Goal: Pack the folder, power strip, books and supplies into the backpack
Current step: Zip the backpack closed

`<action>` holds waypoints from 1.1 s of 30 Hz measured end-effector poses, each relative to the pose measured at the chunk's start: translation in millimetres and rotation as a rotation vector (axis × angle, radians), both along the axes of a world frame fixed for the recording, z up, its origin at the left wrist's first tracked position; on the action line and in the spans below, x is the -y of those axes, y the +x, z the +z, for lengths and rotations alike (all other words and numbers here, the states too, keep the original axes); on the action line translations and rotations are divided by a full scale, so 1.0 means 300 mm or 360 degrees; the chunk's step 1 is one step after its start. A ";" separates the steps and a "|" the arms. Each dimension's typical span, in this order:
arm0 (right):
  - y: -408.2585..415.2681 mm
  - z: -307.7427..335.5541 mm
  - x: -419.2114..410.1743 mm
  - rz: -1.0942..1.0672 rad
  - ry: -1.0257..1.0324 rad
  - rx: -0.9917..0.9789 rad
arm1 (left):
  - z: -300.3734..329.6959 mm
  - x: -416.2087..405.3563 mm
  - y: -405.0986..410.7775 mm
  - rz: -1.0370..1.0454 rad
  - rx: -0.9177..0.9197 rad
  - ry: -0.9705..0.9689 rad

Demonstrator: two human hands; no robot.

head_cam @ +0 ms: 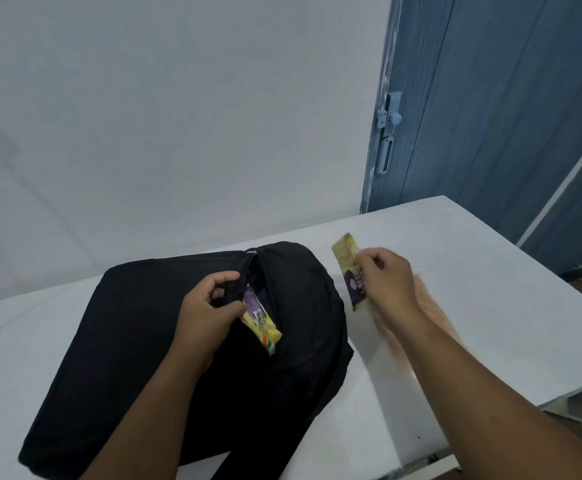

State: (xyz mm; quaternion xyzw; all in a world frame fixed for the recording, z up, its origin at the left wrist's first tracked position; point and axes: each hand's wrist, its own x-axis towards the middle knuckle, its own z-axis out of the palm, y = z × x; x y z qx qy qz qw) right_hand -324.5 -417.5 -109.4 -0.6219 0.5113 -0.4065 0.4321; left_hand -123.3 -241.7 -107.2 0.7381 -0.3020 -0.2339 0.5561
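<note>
We see the right hand [384,282] with its fingers curled, pinching a yellow-and-purple packet [350,271] between thumb and fingertips, held just right of the backpack and above the surface [490,306]. The hand is motion-blurred, and a pale smear trails beneath the wrist, so we cannot tell what lies under it. The left hand [209,306] is closed around the black flap of fabric at the edge of the backpack's opening, lifting it. Inside that gap a second packet [260,323] of the same yellow and purple colours sticks out, its lower end showing a strip of orange and green; the rest is hidden in the pocket. The black backpack [144,341] lies flat on the white surface, its near edge cut off by the bottom of the view. Printing on both packets is too blurred to read. Behind the surface stands a plain white wall, with a blue door [490,98] at the right carrying a pale latch [391,116].
</note>
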 end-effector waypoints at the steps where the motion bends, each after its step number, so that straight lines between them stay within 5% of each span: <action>1: 0.019 0.033 -0.014 -0.0037 0.0010 0.0120 | 0.009 -0.005 -0.002 0.0007 -0.0023 -0.0052; 5: 0.134 0.119 -0.116 0.0027 0.0150 0.0535 | 0.042 -0.024 -0.002 0.0035 -0.0034 -0.0165; 11: 0.299 0.028 -0.286 0.0622 0.0249 -0.0122 | 0.102 -0.041 0.005 0.0059 -0.0050 -0.0276; 19: 0.323 -0.013 -0.296 0.1284 -0.0250 -0.0752 | 0.108 -0.070 -0.009 -0.0082 -0.0107 -0.0382; 26: 0.166 -0.016 -0.224 0.0215 -0.0610 -0.0346 | 0.051 -0.064 -0.035 -0.0164 -0.0207 -0.0287; 29: 0.008 -0.060 -0.142 -0.0080 -0.0465 -0.0742 | 0.019 -0.066 -0.053 -0.0206 -0.0229 -0.0185; 33: -0.158 -0.142 -0.075 -0.0359 0.0138 -0.1374 | 0.010 -0.066 -0.056 -0.0215 -0.0250 -0.0139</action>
